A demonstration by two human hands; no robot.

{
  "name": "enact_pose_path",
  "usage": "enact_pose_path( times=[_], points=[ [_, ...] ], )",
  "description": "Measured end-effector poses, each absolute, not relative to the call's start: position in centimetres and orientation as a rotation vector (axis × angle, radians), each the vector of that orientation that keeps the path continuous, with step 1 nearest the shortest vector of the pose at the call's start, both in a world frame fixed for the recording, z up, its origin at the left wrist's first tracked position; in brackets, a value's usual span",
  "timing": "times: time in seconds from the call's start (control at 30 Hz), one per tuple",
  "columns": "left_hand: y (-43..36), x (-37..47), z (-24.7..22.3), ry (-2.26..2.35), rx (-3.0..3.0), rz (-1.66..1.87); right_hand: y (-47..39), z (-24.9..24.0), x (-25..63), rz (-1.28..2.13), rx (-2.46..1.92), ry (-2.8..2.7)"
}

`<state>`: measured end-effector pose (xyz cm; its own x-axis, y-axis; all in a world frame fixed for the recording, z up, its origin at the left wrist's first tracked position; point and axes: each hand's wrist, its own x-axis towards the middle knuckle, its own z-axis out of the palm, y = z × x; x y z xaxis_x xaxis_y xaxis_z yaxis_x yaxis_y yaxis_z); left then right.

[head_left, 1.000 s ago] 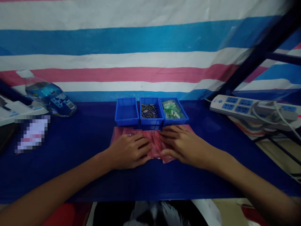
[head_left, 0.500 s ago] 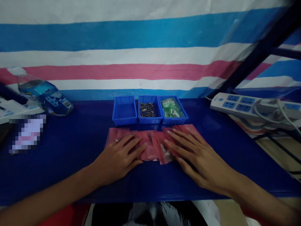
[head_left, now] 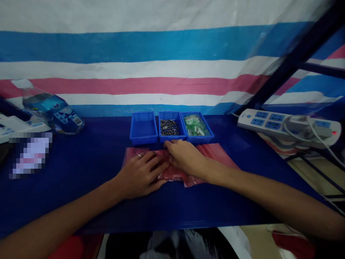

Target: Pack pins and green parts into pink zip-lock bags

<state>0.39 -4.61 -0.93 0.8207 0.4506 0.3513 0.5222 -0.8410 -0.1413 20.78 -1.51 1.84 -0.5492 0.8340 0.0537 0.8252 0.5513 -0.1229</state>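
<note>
Several pink plastic bags (head_left: 219, 153) lie overlapping in a row on the blue table. My left hand (head_left: 142, 172) rests on the left ones, fingers spread and laid flat, a ring on one finger. Over the middle of the row is my right hand (head_left: 187, 156), its fingers curled closed at the upper edge of a pink bag; the fingertips are partly hidden. Just behind the bags stand three small blue bins: the left bin (head_left: 143, 138) is empty, the middle one holds dark metal screws (head_left: 169, 127), and the right one holds green-and-clear packets (head_left: 194, 125).
A bottle with a blue label (head_left: 64, 114) lies tilted at the left, near a white power strip (head_left: 21, 124) and a blurred-out object (head_left: 32, 154). Another power strip (head_left: 269, 120) with plugged-in cables sits at the right edge. A striped sheet (head_left: 161, 46) hangs behind the table.
My right hand has moved left from the right-hand bags to the middle one, its spread fingers now curled closed. My left hand stays on the left bags. The screw seen in the middle bag is now covered.
</note>
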Motion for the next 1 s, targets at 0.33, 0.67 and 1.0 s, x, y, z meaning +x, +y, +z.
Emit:
enact_pose_path(
  times=[0.33, 0.67, 1.0],
  points=[
    [-4.5, 0.3, -1.3, -0.808, -2.803, -0.578, 0.6, 5.4, 24.6, 1.016, -1.040, -2.081],
    [-4.5, 0.1, -1.1, -0.817, -2.820, -0.611, 0.3, 4.1, 24.5, 0.068, -0.870, -2.283],
    [-4.5, 0.1, -0.9, -0.848, -2.800, -0.684, -0.3, 2.1, 23.3, -0.072, -0.808, -2.891]
  ],
)
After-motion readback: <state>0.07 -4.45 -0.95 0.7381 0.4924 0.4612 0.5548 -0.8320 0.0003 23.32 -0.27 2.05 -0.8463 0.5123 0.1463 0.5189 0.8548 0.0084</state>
